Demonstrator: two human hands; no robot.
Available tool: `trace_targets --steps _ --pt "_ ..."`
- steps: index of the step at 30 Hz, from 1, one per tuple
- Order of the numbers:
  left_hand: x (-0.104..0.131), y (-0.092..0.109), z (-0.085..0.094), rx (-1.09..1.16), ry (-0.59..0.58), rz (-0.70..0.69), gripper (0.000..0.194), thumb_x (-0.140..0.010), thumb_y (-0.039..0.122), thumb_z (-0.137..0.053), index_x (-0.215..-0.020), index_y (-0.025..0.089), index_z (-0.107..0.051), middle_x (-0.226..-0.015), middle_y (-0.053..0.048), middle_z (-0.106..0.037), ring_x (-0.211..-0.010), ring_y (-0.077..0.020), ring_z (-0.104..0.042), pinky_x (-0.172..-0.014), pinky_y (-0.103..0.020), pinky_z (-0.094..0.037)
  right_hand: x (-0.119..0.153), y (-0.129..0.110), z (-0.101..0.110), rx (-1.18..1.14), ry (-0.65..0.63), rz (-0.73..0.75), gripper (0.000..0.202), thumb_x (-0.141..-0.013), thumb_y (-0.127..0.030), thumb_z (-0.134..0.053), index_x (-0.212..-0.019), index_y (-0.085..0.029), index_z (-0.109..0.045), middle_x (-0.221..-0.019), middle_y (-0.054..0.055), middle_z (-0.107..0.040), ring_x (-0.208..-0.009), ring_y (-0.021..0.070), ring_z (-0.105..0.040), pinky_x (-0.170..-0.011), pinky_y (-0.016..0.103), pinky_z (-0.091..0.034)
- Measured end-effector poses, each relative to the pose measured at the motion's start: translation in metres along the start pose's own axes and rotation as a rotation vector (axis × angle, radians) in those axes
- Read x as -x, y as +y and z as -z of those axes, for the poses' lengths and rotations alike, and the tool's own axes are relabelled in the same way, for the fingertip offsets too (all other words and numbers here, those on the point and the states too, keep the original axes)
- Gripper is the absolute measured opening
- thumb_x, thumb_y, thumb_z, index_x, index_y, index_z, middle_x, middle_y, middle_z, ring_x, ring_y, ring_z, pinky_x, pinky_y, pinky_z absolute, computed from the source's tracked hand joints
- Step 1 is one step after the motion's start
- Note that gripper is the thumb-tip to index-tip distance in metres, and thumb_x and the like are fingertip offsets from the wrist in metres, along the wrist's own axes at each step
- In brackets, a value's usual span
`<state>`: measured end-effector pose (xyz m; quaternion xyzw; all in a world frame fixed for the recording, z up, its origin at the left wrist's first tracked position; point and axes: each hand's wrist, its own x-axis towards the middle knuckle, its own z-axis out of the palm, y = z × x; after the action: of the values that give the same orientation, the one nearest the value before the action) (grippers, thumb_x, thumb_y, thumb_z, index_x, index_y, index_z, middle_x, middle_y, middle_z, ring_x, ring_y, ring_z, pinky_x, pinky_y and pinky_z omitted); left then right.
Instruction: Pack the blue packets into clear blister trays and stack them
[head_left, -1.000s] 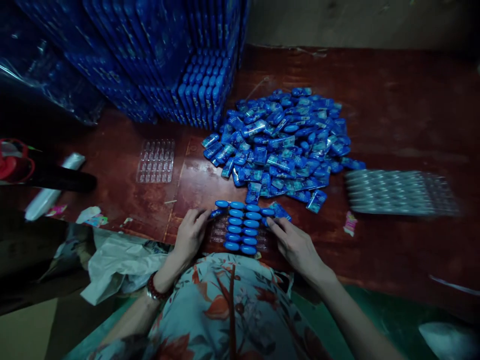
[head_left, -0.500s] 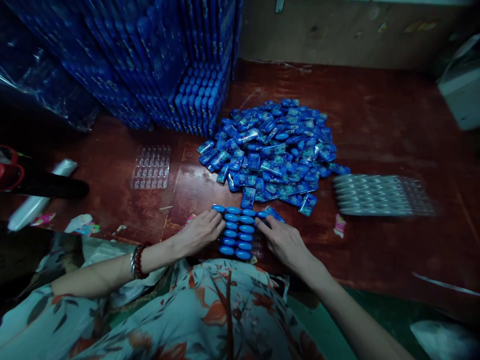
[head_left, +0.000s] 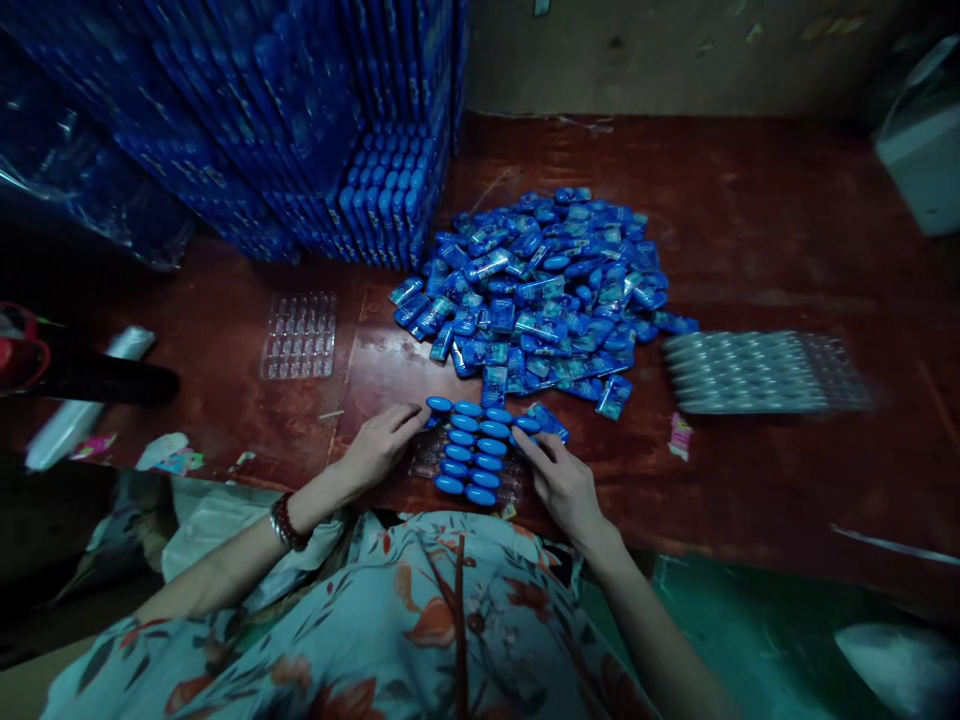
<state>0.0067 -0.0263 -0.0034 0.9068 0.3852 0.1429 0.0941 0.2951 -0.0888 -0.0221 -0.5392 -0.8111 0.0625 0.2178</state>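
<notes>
In front of my body is a clear plastic blister tray (head_left: 426, 460) with two middle columns of small blue oval-ended cases (head_left: 491, 447) standing in it. My left hand (head_left: 381, 445) is at the tray's far left corner, fingertips closed on a blue case (head_left: 439, 404). Across from it, my right hand (head_left: 564, 485) has its thumb and finger against another blue case (head_left: 526, 424) at the far right corner. Outer cells nearer me show bare plastic. Just beyond the tray lies a large heap of similar blue cases (head_left: 540, 290), some with printed labels.
A tall stack of filled blue trays (head_left: 386, 185) stands at the back left. A single clear tray (head_left: 300, 335) lies left, and a pile of nested clear trays (head_left: 739, 372) lies right. A dark bottle-like object (head_left: 97, 375) with a red part is at far left.
My left hand has drawn slightly back and left, uncovering the tray's left cells. My right hand has shifted slightly down beside the right case. The whole view has shifted a little.
</notes>
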Motion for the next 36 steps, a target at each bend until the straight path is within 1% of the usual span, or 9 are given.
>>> trace_targets --steps 5,8,12,17,22,25,28,33,36 --pt "-0.008 0.013 0.006 -0.044 -0.289 -0.133 0.024 -0.092 0.013 -0.032 -0.104 0.012 -0.052 -0.094 -0.011 -0.057 -0.087 -0.0201 -0.053 -0.073 -0.033 -0.050 -0.007 0.004 0.006 -0.018 -0.086 0.046 0.054 -0.084 -0.005 -0.035 -0.133 -0.025 -0.046 -0.090 0.006 -0.055 -0.073 0.0141 -0.057 -0.064 0.024 -0.050" --pt "-0.020 0.014 0.013 0.002 -0.360 -0.165 0.021 -0.091 0.010 -0.032 -0.097 0.014 -0.052 -0.096 -0.010 -0.057 -0.088 -0.0195 -0.054 -0.076 -0.033 -0.050 -0.011 0.003 0.010 -0.004 -0.112 0.056 0.054 -0.083 -0.004 -0.036 -0.132 -0.024 -0.047 -0.092 0.006 -0.055 -0.071 0.0139 -0.056 -0.062 0.024 -0.050" --pt "-0.022 0.009 0.013 0.095 -0.214 -0.094 0.024 -0.091 0.008 -0.030 -0.100 0.015 -0.051 -0.100 -0.009 -0.058 -0.092 -0.0173 -0.056 -0.078 -0.031 -0.050 -0.009 0.003 0.008 0.013 -0.095 0.061 0.055 -0.081 -0.002 -0.037 -0.130 -0.024 -0.049 -0.092 0.006 -0.054 -0.073 0.0132 -0.056 -0.063 0.023 -0.050" --pt "-0.003 0.008 0.002 0.128 -0.080 -0.041 0.023 -0.093 0.013 -0.032 -0.104 0.014 -0.052 -0.097 -0.010 -0.059 -0.088 -0.0164 -0.058 -0.074 -0.028 -0.050 -0.006 0.004 0.006 0.037 -0.058 0.069 0.056 -0.079 -0.001 -0.037 -0.129 -0.024 -0.049 -0.092 0.005 -0.053 -0.070 0.0123 -0.055 -0.061 0.022 -0.048" --pt "0.013 0.012 -0.003 0.035 -0.093 -0.132 0.026 -0.094 0.015 -0.031 -0.113 0.014 -0.049 -0.095 -0.010 -0.059 -0.086 -0.0167 -0.057 -0.073 -0.029 -0.051 -0.006 0.002 0.007 0.021 -0.084 0.065 0.057 -0.077 0.000 -0.038 -0.129 -0.023 -0.050 -0.091 0.005 -0.053 -0.068 0.0124 -0.055 -0.060 0.022 -0.047" --pt "0.006 0.017 -0.002 -0.027 -0.139 -0.102 0.025 -0.093 0.015 -0.032 -0.110 0.012 -0.051 -0.095 -0.012 -0.059 -0.086 -0.0185 -0.057 -0.073 -0.030 -0.051 -0.007 0.001 0.008 0.031 -0.098 0.059 0.057 -0.077 -0.001 -0.039 -0.129 -0.023 -0.050 -0.093 0.006 -0.053 -0.069 0.0125 -0.055 -0.059 0.022 -0.047" --pt "-0.004 0.020 -0.002 -0.047 -0.120 -0.043 0.025 -0.092 0.014 -0.035 -0.109 0.011 -0.052 -0.098 -0.014 -0.059 -0.090 -0.0211 -0.057 -0.074 -0.032 -0.051 -0.010 -0.001 0.008 0.082 -0.116 0.066 0.055 -0.078 -0.002 -0.038 -0.128 -0.023 -0.051 -0.093 0.005 -0.054 -0.068 0.0123 -0.055 -0.057 0.021 -0.046" --pt "0.004 0.022 -0.010 0.062 0.089 0.023 0.033 -0.092 0.017 -0.037 -0.124 0.017 -0.046 -0.106 -0.011 -0.059 -0.091 -0.0192 -0.058 -0.077 -0.031 -0.051 -0.009 -0.005 0.012 0.206 -0.111 0.088 0.048 -0.085 -0.006 -0.040 -0.129 -0.021 -0.050 -0.095 0.006 -0.060 -0.069 0.0121 -0.058 -0.059 0.021 -0.045" --pt "0.014 0.028 -0.016 0.246 0.330 0.314 0.038 -0.091 0.022 -0.045 -0.129 0.018 -0.041 -0.111 -0.010 -0.057 -0.096 -0.0182 -0.059 -0.082 -0.031 -0.050 -0.005 -0.009 0.018 0.234 -0.026 0.023 0.045 -0.089 -0.017 -0.047 -0.133 -0.022 -0.045 -0.101 0.005 -0.062 -0.071 0.0122 -0.059 -0.062 0.021 -0.045"
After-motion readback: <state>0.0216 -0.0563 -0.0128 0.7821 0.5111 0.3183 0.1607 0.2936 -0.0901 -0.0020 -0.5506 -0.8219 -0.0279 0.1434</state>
